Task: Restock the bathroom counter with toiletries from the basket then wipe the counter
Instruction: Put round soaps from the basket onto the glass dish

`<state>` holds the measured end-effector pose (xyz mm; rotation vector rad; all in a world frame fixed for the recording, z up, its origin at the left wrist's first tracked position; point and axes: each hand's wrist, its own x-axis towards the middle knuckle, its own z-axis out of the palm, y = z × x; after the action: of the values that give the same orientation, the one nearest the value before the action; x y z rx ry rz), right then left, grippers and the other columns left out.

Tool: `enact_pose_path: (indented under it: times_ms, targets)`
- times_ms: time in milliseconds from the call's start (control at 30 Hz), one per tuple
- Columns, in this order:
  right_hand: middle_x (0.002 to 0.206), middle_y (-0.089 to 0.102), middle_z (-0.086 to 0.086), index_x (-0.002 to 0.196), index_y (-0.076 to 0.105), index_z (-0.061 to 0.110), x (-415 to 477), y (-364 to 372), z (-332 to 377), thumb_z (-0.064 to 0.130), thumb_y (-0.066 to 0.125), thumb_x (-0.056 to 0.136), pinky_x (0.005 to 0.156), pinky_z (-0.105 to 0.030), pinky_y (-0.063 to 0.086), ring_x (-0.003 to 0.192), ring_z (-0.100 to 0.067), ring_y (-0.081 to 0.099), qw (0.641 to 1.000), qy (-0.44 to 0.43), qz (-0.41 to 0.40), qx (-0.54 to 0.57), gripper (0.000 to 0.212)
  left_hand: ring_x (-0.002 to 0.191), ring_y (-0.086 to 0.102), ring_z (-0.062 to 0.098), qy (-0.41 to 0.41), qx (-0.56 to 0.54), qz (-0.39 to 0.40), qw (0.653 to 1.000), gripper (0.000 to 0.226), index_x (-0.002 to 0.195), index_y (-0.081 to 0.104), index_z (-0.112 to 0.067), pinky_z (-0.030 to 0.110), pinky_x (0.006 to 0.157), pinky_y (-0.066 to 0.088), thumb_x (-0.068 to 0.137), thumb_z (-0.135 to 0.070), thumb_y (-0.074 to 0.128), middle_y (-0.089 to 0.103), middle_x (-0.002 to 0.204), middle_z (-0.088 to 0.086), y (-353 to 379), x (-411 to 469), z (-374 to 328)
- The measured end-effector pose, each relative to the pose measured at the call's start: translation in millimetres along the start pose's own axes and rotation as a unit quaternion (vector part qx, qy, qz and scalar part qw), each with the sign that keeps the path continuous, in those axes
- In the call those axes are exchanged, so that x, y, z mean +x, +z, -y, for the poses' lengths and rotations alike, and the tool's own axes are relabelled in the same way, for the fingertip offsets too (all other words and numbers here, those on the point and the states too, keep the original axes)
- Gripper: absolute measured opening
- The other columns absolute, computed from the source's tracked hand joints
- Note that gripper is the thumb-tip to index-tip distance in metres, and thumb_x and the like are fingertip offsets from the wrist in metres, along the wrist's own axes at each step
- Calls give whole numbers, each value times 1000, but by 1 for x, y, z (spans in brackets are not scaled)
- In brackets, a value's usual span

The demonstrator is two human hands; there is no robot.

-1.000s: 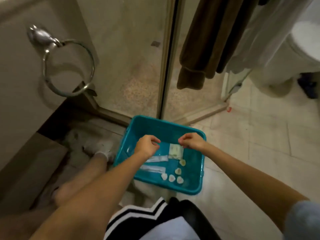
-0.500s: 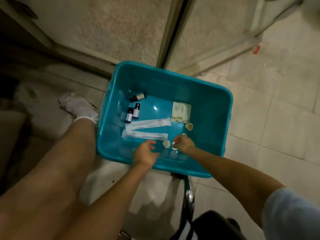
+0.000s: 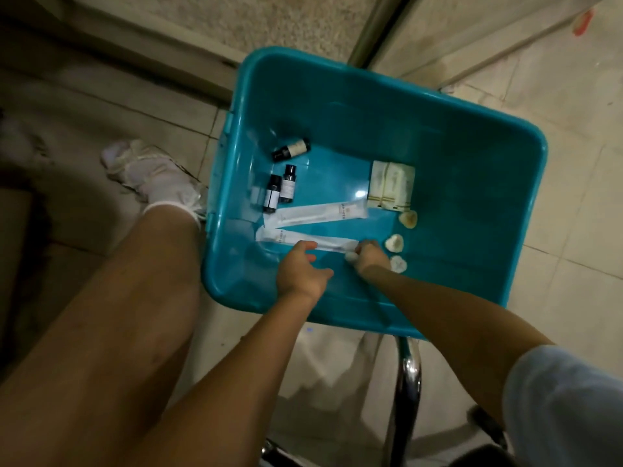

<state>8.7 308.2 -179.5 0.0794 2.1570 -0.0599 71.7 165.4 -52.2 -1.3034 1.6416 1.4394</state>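
Dim light falls on pale floor tiles (image 3: pixel 556 230). A metal shower-door frame (image 3: pixel 377 32) borders the speckled shower floor (image 3: pixel 269 21). Chrome tubing (image 3: pixel 408 382) stands in the foreground.

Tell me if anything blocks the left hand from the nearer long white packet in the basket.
Nothing visible does. The left hand is inside the teal basket, its fingertips at the nearer long white packet, with no item between them. The right hand sits at the packet's right end, fingers curled by a small white piece.
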Motion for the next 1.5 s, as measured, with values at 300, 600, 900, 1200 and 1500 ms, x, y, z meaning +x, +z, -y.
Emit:
enact_pose_path:
  times_ms: [300,600,900,1200,1500]
  targets:
    - [114,63,-15,116,62,8,-2,-5,-6,26,55,92,92,-34,44,106,-31,58,998,-2,-7,67,30,108,59,24,-18,-5,-9,1000,50,126,53,-15,27,90,47,79,-7,71,60,123,7,3,0,-3]
    - [98,65,-7,116,59,2,-57,-46,15,10,61,90,83,-19,49,84,-12,62,826,-75,146,539,27,111,58,25,-20,-85,-38,995,48,126,55,-9,23,87,40,81,-13,71,61,121,11,11,2,-12]
    - [85,74,8,96,69,18,-77,-61,21,4,61,87,91,-19,51,84,-4,68,824,-146,290,464,18,88,60,20,-26,-157,-81,984,33,108,67,0,39,92,53,78,-11,74,68,108,14,2,-1,-17]
    - [125,59,-15,121,59,5,-19,-64,-29,3,61,88,97,-27,42,113,-21,57,964,-59,43,255,33,71,61,21,-66,-181,-67,979,37,109,65,6,19,56,55,75,-6,76,63,93,10,2,-2,-4]
    - [146,29,-17,138,37,9,5,-27,-52,13,57,89,105,-37,37,126,-37,44,990,-71,103,-65,52,85,62,26,-70,-191,-68,977,36,107,66,5,39,80,57,74,-5,76,64,94,12,9,4,-4]
